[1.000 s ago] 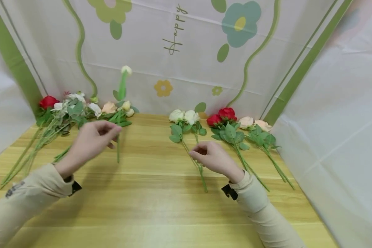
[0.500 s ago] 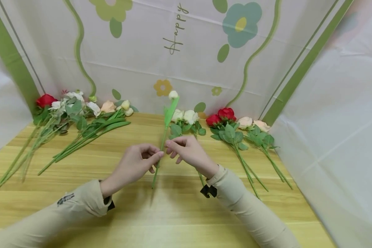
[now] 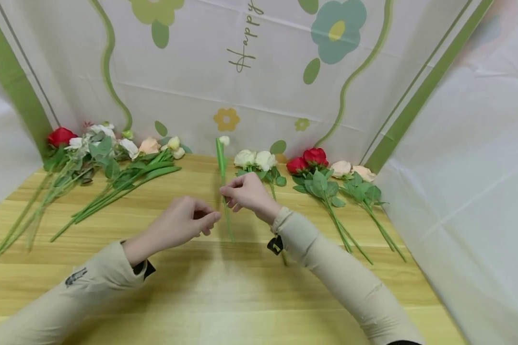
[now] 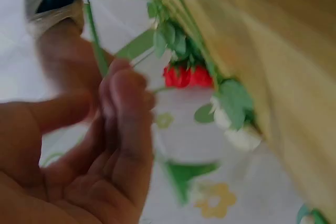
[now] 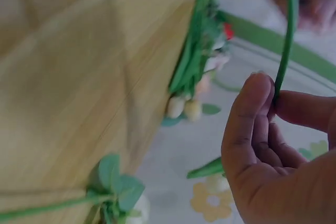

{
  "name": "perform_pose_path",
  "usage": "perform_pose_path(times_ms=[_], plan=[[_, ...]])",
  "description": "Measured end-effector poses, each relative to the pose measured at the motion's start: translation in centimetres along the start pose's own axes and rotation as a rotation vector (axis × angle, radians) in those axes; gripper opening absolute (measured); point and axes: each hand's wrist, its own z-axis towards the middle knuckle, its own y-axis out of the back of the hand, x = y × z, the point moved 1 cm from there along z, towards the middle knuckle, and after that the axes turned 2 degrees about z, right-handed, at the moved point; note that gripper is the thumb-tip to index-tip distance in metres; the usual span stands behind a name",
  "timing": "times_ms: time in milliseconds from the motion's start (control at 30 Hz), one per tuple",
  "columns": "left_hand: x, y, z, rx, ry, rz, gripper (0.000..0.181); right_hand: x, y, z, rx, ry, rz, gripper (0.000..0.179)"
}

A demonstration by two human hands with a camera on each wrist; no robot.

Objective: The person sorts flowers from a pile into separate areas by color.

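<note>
Near the middle of the head view, a single white tulip [image 3: 221,158] stands nearly upright over the table, with a long green leaf beside its small bud. My right hand [image 3: 249,194] pinches its stem between thumb and fingertips. In the right wrist view the green stem [image 5: 287,40] runs through that pinch. Just left and nearer to me is my left hand [image 3: 177,225], its fingers loosely bent and nothing between them. From the left wrist view, a gap shows between thumb and fingers of the left hand [image 4: 110,145]. Two white roses [image 3: 265,161] lie right behind the right hand.
At the left of the wooden table [image 3: 224,297] lies a pile with a red rose [image 3: 61,137], white blossoms [image 3: 129,148], a peach rose [image 3: 149,145] and cream tulips [image 3: 174,143]. Red roses [image 3: 315,156] and peach roses [image 3: 363,173] lie right. A printed cloth [image 3: 190,62] hangs behind.
My left hand carried the tulip from the left pile to the middle, then let go and drew back slightly left. My right hand moved left and now holds the stem.
</note>
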Motion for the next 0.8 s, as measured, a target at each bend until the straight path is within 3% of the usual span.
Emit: perform_pose_path(times_ms=[100,233,400,500,600,700,800], plan=[[-0.5,0.8,-0.4,0.061,0.009,0.067,0.023,-0.6,0.1,1.8,-0.023,-0.049,-0.138,0.02],[-1.2,1.3,-1.0,0.087,0.002,0.109,0.022,-1.6,-0.1,4.0,-0.003,-0.101,-0.33,0.037],[-1.5,2.1,-1.5,0.143,-0.06,0.175,0.032,-2.7,-0.7,6.3,-0.001,-0.147,-0.521,0.046],[-1.4,3.3,-1.8,0.192,-0.077,0.226,0.036,-3.0,-0.9,7.3,-0.015,-0.164,-0.607,0.045],[-1.1,5.1,-2.1,0.239,-0.029,0.267,0.033,-3.0,-1.0,7.8,-0.032,-0.173,-0.673,0.042],[-0.3,7.2,-1.8,0.204,0.032,0.357,0.035,-2.7,-0.9,7.7,-0.065,-0.165,-0.739,0.035],[1.7,9.9,-1.1,0.098,0.107,0.446,0.041,-2.2,-0.4,7.0,-0.102,-0.141,-0.794,0.031]])
